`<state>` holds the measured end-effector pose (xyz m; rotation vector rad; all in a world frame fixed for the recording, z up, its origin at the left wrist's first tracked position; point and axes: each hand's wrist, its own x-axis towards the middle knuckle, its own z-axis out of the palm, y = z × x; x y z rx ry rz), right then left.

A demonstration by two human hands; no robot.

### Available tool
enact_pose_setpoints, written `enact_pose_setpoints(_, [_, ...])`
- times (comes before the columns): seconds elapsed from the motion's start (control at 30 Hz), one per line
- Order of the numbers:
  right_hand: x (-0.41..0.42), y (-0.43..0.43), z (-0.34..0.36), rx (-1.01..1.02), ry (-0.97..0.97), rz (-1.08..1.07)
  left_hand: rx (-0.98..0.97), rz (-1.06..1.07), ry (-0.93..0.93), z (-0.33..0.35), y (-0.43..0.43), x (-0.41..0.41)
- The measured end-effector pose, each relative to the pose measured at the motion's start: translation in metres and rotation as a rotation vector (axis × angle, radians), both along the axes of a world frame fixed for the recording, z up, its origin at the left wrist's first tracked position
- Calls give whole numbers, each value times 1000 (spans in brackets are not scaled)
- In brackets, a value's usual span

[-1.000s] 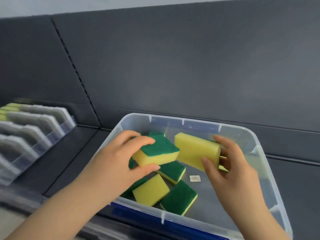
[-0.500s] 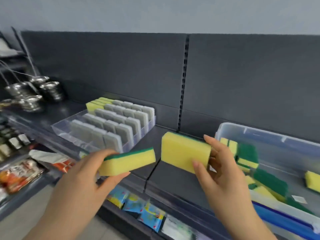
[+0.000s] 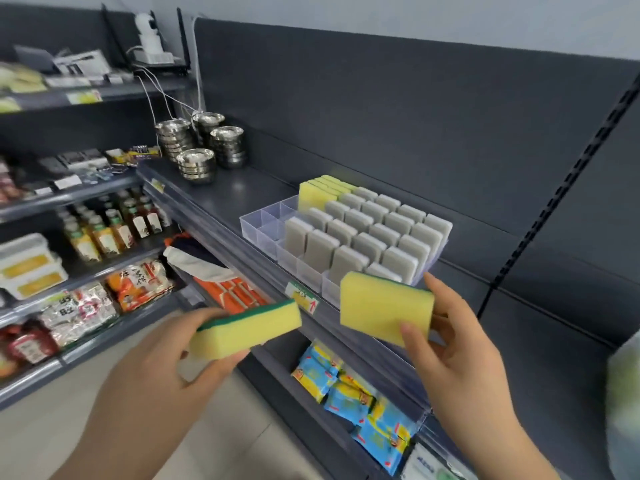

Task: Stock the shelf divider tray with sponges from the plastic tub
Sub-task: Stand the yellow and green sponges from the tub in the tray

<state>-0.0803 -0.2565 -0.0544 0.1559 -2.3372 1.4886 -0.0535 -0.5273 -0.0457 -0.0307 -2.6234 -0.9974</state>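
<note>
My left hand (image 3: 166, 372) grips a yellow sponge with a green scouring top (image 3: 246, 325), held flat in front of the shelf edge. My right hand (image 3: 453, 351) pinches a second yellow sponge (image 3: 384, 306) upright, just before the near corner of the clear shelf divider tray (image 3: 263, 225). The tray stands on the dark shelf and holds rows of grey sponges (image 3: 367, 233) and a few yellow sponges (image 3: 317, 195) in its far left lane. Its front-left compartments hold nothing. A blurred edge of the plastic tub (image 3: 623, 393) shows at the far right.
Stacks of steel bowls (image 3: 201, 147) stand on the same shelf, left of the tray. A yellow price label (image 3: 304, 299) hangs on the shelf lip. Blue packets (image 3: 363, 400) lie on the shelf below. Bottles and packaged food fill the shelves at left.
Both hands lifted a sponge out of the tub and carried it left to the tray. The view swung left, so the tub slid to the right edge.
</note>
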Motion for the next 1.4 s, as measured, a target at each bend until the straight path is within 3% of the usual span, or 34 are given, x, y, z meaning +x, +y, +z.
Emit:
enact_pose_setpoints(0.17, [-55,-19,13,8,29,1,-70,-70,-8,0,-14,-55])
enact_pose_setpoints(0.4, [-160,-28,39,-59,73,-37,-148,-75,31,18,-36,-192])
enact_pose_setpoints(0.7, [-241,-57,53,125,-76,3,-19,-140,68,16,-47,-302])
enact_pose_setpoints(0.97, [-271,-91,51,230,-147,-179,95,-244,44,-5,-76,-371])
enact_pose_setpoints(1.4, [-312,-199,42,320,-157,-551,51,-635,149,-2,-151,-491])
